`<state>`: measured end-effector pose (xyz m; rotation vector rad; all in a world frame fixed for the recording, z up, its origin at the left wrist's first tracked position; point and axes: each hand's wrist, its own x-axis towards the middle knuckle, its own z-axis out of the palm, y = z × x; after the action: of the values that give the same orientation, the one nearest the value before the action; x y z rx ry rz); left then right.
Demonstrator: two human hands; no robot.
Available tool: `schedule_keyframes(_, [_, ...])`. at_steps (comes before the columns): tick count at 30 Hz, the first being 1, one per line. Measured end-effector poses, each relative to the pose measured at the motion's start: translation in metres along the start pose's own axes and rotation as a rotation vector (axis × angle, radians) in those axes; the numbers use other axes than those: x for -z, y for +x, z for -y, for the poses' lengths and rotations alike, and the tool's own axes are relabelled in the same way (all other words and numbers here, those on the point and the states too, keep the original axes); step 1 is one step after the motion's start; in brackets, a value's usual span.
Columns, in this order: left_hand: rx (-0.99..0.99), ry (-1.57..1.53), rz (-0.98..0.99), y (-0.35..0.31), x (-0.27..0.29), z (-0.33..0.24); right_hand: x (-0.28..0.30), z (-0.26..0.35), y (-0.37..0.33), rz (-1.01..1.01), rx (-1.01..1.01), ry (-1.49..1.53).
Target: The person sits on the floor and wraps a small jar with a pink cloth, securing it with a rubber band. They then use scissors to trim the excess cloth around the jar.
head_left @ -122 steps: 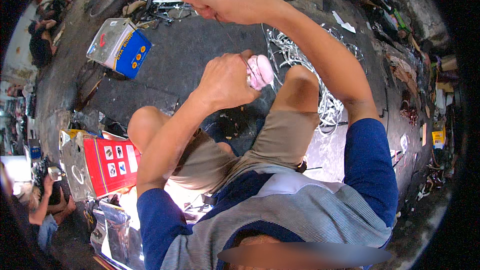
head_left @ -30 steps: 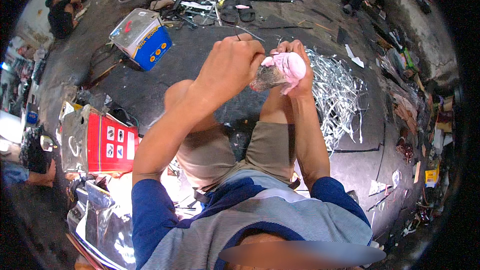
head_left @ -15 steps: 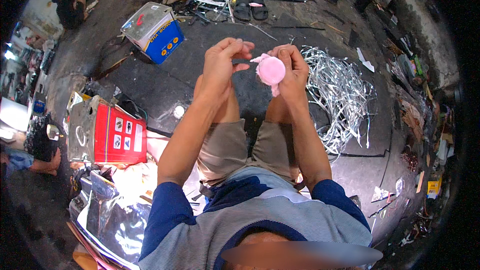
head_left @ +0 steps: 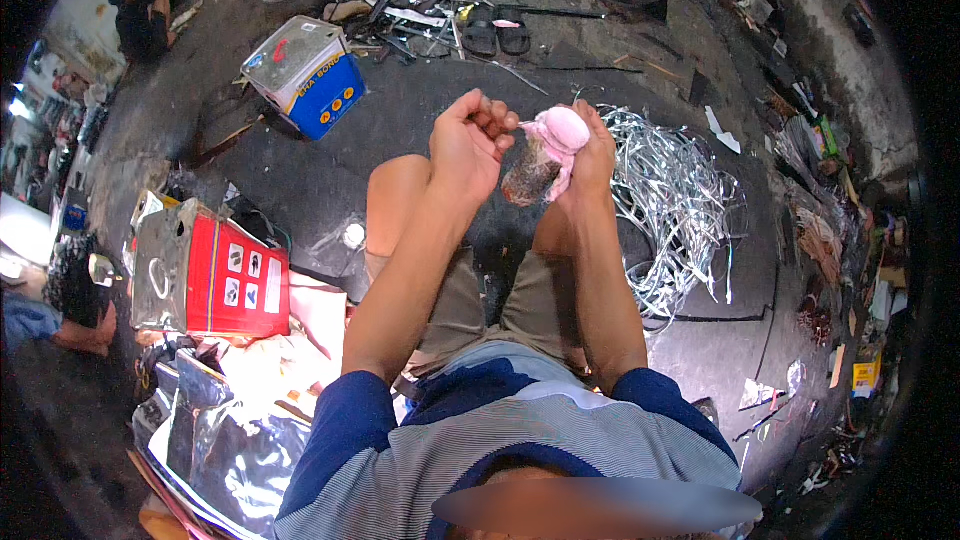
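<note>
In front of my knees, my right hand (head_left: pixel 592 162) is wrapped round a small stubby object with a smooth round pink top (head_left: pixel 567 128). Crumpled pink cloth or film hangs around its neck, and its rough brown, stained body (head_left: pixel 531 176) tilts down to the left. I cannot tell what the object is. My left hand (head_left: pixel 470 148) has its fingers curled, the fingertips pinching at a thin pink strip on the object's left side. Part of the grip is hidden by my own fingers.
A heap of silvery strips (head_left: pixel 680 205) lies right of my right forearm. Ahead left stands a blue-and-white tin (head_left: pixel 310 80); closer left, a red tin (head_left: pixel 240 275) beside shiny sheets (head_left: pixel 235 455). Black sandals (head_left: pixel 497 33) and scraps lie ahead; another person (head_left: pixel 143 20) sits far left.
The object has tipped, so its brown body shows below the pink top. My left hand has moved right and its fingers have closed at the pink strip.
</note>
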<state>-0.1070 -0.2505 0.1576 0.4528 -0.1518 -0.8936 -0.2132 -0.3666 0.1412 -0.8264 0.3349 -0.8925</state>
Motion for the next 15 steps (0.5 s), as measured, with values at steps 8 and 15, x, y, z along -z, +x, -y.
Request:
schedule_keyframes(8, [-0.106,0.756,-0.092,-0.013,-0.018,-0.001,0.002,0.010,0.004,-0.088,0.132,-0.111])
schedule_keyframes(15, [-0.681,1.869,0.078,-0.009,-0.038,-0.001,0.001,-0.005,0.015,-0.122,0.214,-0.212])
